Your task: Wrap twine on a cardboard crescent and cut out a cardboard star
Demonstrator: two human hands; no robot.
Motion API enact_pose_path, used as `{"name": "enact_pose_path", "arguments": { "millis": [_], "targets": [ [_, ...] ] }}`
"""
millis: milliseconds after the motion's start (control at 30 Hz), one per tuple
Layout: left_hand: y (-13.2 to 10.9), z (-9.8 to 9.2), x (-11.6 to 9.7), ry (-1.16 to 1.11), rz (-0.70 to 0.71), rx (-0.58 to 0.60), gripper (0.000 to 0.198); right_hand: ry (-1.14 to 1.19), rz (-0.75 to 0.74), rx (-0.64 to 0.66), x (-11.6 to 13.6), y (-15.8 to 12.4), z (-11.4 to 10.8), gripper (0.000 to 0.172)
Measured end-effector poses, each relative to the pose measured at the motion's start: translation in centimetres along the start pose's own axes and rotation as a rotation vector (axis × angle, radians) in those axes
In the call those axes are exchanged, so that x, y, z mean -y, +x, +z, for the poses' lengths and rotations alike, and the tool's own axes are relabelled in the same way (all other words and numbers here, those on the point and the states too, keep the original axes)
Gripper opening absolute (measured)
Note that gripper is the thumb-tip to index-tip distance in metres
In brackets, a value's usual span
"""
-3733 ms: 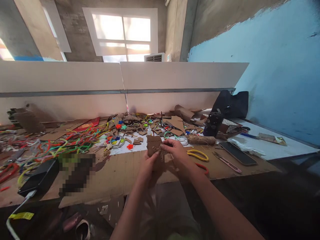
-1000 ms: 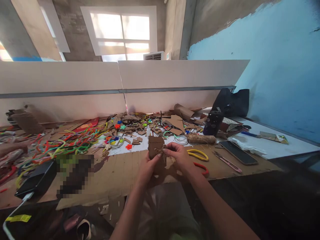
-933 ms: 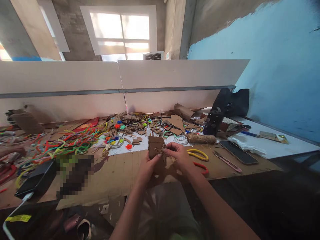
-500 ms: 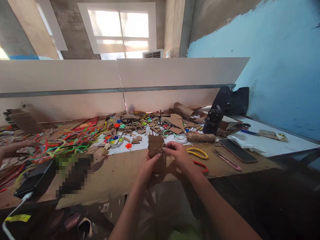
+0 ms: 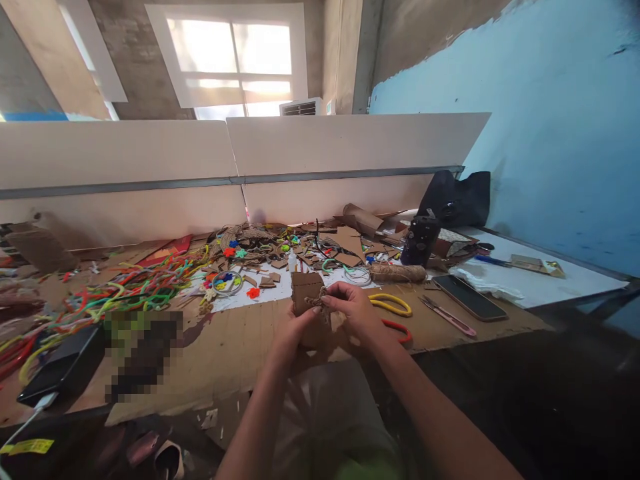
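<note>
A small brown cardboard piece [image 5: 306, 287] with a dark dashed line near its top is held up over the table's front edge. My left hand [image 5: 296, 328] is closed on its lower left side, the thumb lying across the front. Twisted twine [image 5: 315, 301] forms a bow-like bundle on the cardboard's face. My right hand [image 5: 353, 308] pinches the twine at the right side with thumb and forefinger. Just right of that hand lie a yellow cord loop [image 5: 395, 305] and a red cord loop [image 5: 400, 331].
A pink-handled cutter [image 5: 453, 319], a phone [image 5: 470, 297] and a twine roll [image 5: 397, 273] lie to the right. A dark cup [image 5: 420, 241] stands behind them. Colourful pipe cleaners [image 5: 145, 287] and a black power bank [image 5: 63, 363] lie left. A glue bottle [image 5: 293, 260] stands behind the cardboard.
The whole view has shifted slightly. The cardboard tilts a little more, while both hands keep their hold on it and the twine. A person's arm at the far left has drawn back and is blurred.
</note>
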State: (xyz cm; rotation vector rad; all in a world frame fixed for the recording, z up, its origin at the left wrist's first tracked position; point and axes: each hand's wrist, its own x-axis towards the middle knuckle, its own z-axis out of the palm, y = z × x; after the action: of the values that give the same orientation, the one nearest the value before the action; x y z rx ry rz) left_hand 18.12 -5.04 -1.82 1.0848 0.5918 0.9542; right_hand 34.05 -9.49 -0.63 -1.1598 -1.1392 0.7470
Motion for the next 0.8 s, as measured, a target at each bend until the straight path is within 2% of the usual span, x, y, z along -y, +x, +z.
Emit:
{"name": "enact_pose_path", "arguments": {
  "millis": [133, 233, 333, 400, 467, 533, 633, 800],
  "targets": [
    [0.5, -0.1, 0.5, -0.001, 0.0, 0.026, 0.043, -0.051, -0.005, 0.018, 0.8, -0.4, 0.4, 0.016],
    [0.3, 0.0, 0.6, -0.049, -0.032, 0.039, 0.045, -0.129, -0.012, 0.001, 1.8, -0.8, -0.9, 0.019],
    [0.1, 0.0, 0.6, -0.11, -0.065, 0.029, 0.048, -0.339, -0.026, -0.094, 2.0, -1.8, -4.3, 0.034],
    [0.1, -0.1, 0.6, -0.139, -0.08, 0.006, 0.051, -0.702, -0.016, -0.127, 1.4, -2.7, -7.2, 0.039],
    [0.2, -0.3, 0.6, -0.141, -0.079, -0.021, 0.053, -0.973, 0.007, -0.046, 0.4, -3.6, -9.7, 0.039],
    [0.4, -0.5, 0.7, -0.14, -0.07, -0.043, 0.054, -1.079, 0.021, 0.037, -0.7, -4.1, -11.3, 0.045],
    [0.4, -0.4, 0.5, -0.138, -0.068, -0.086, 0.051, -1.14, 0.075, 0.071, -1.4, -4.0, -11.8, 0.06],
    [0.1, 0.0, -0.4, -0.152, -0.056, -0.117, 0.045, -1.147, 0.089, 0.049, -0.4, -2.8, -11.0, 0.048]
  ]
}}
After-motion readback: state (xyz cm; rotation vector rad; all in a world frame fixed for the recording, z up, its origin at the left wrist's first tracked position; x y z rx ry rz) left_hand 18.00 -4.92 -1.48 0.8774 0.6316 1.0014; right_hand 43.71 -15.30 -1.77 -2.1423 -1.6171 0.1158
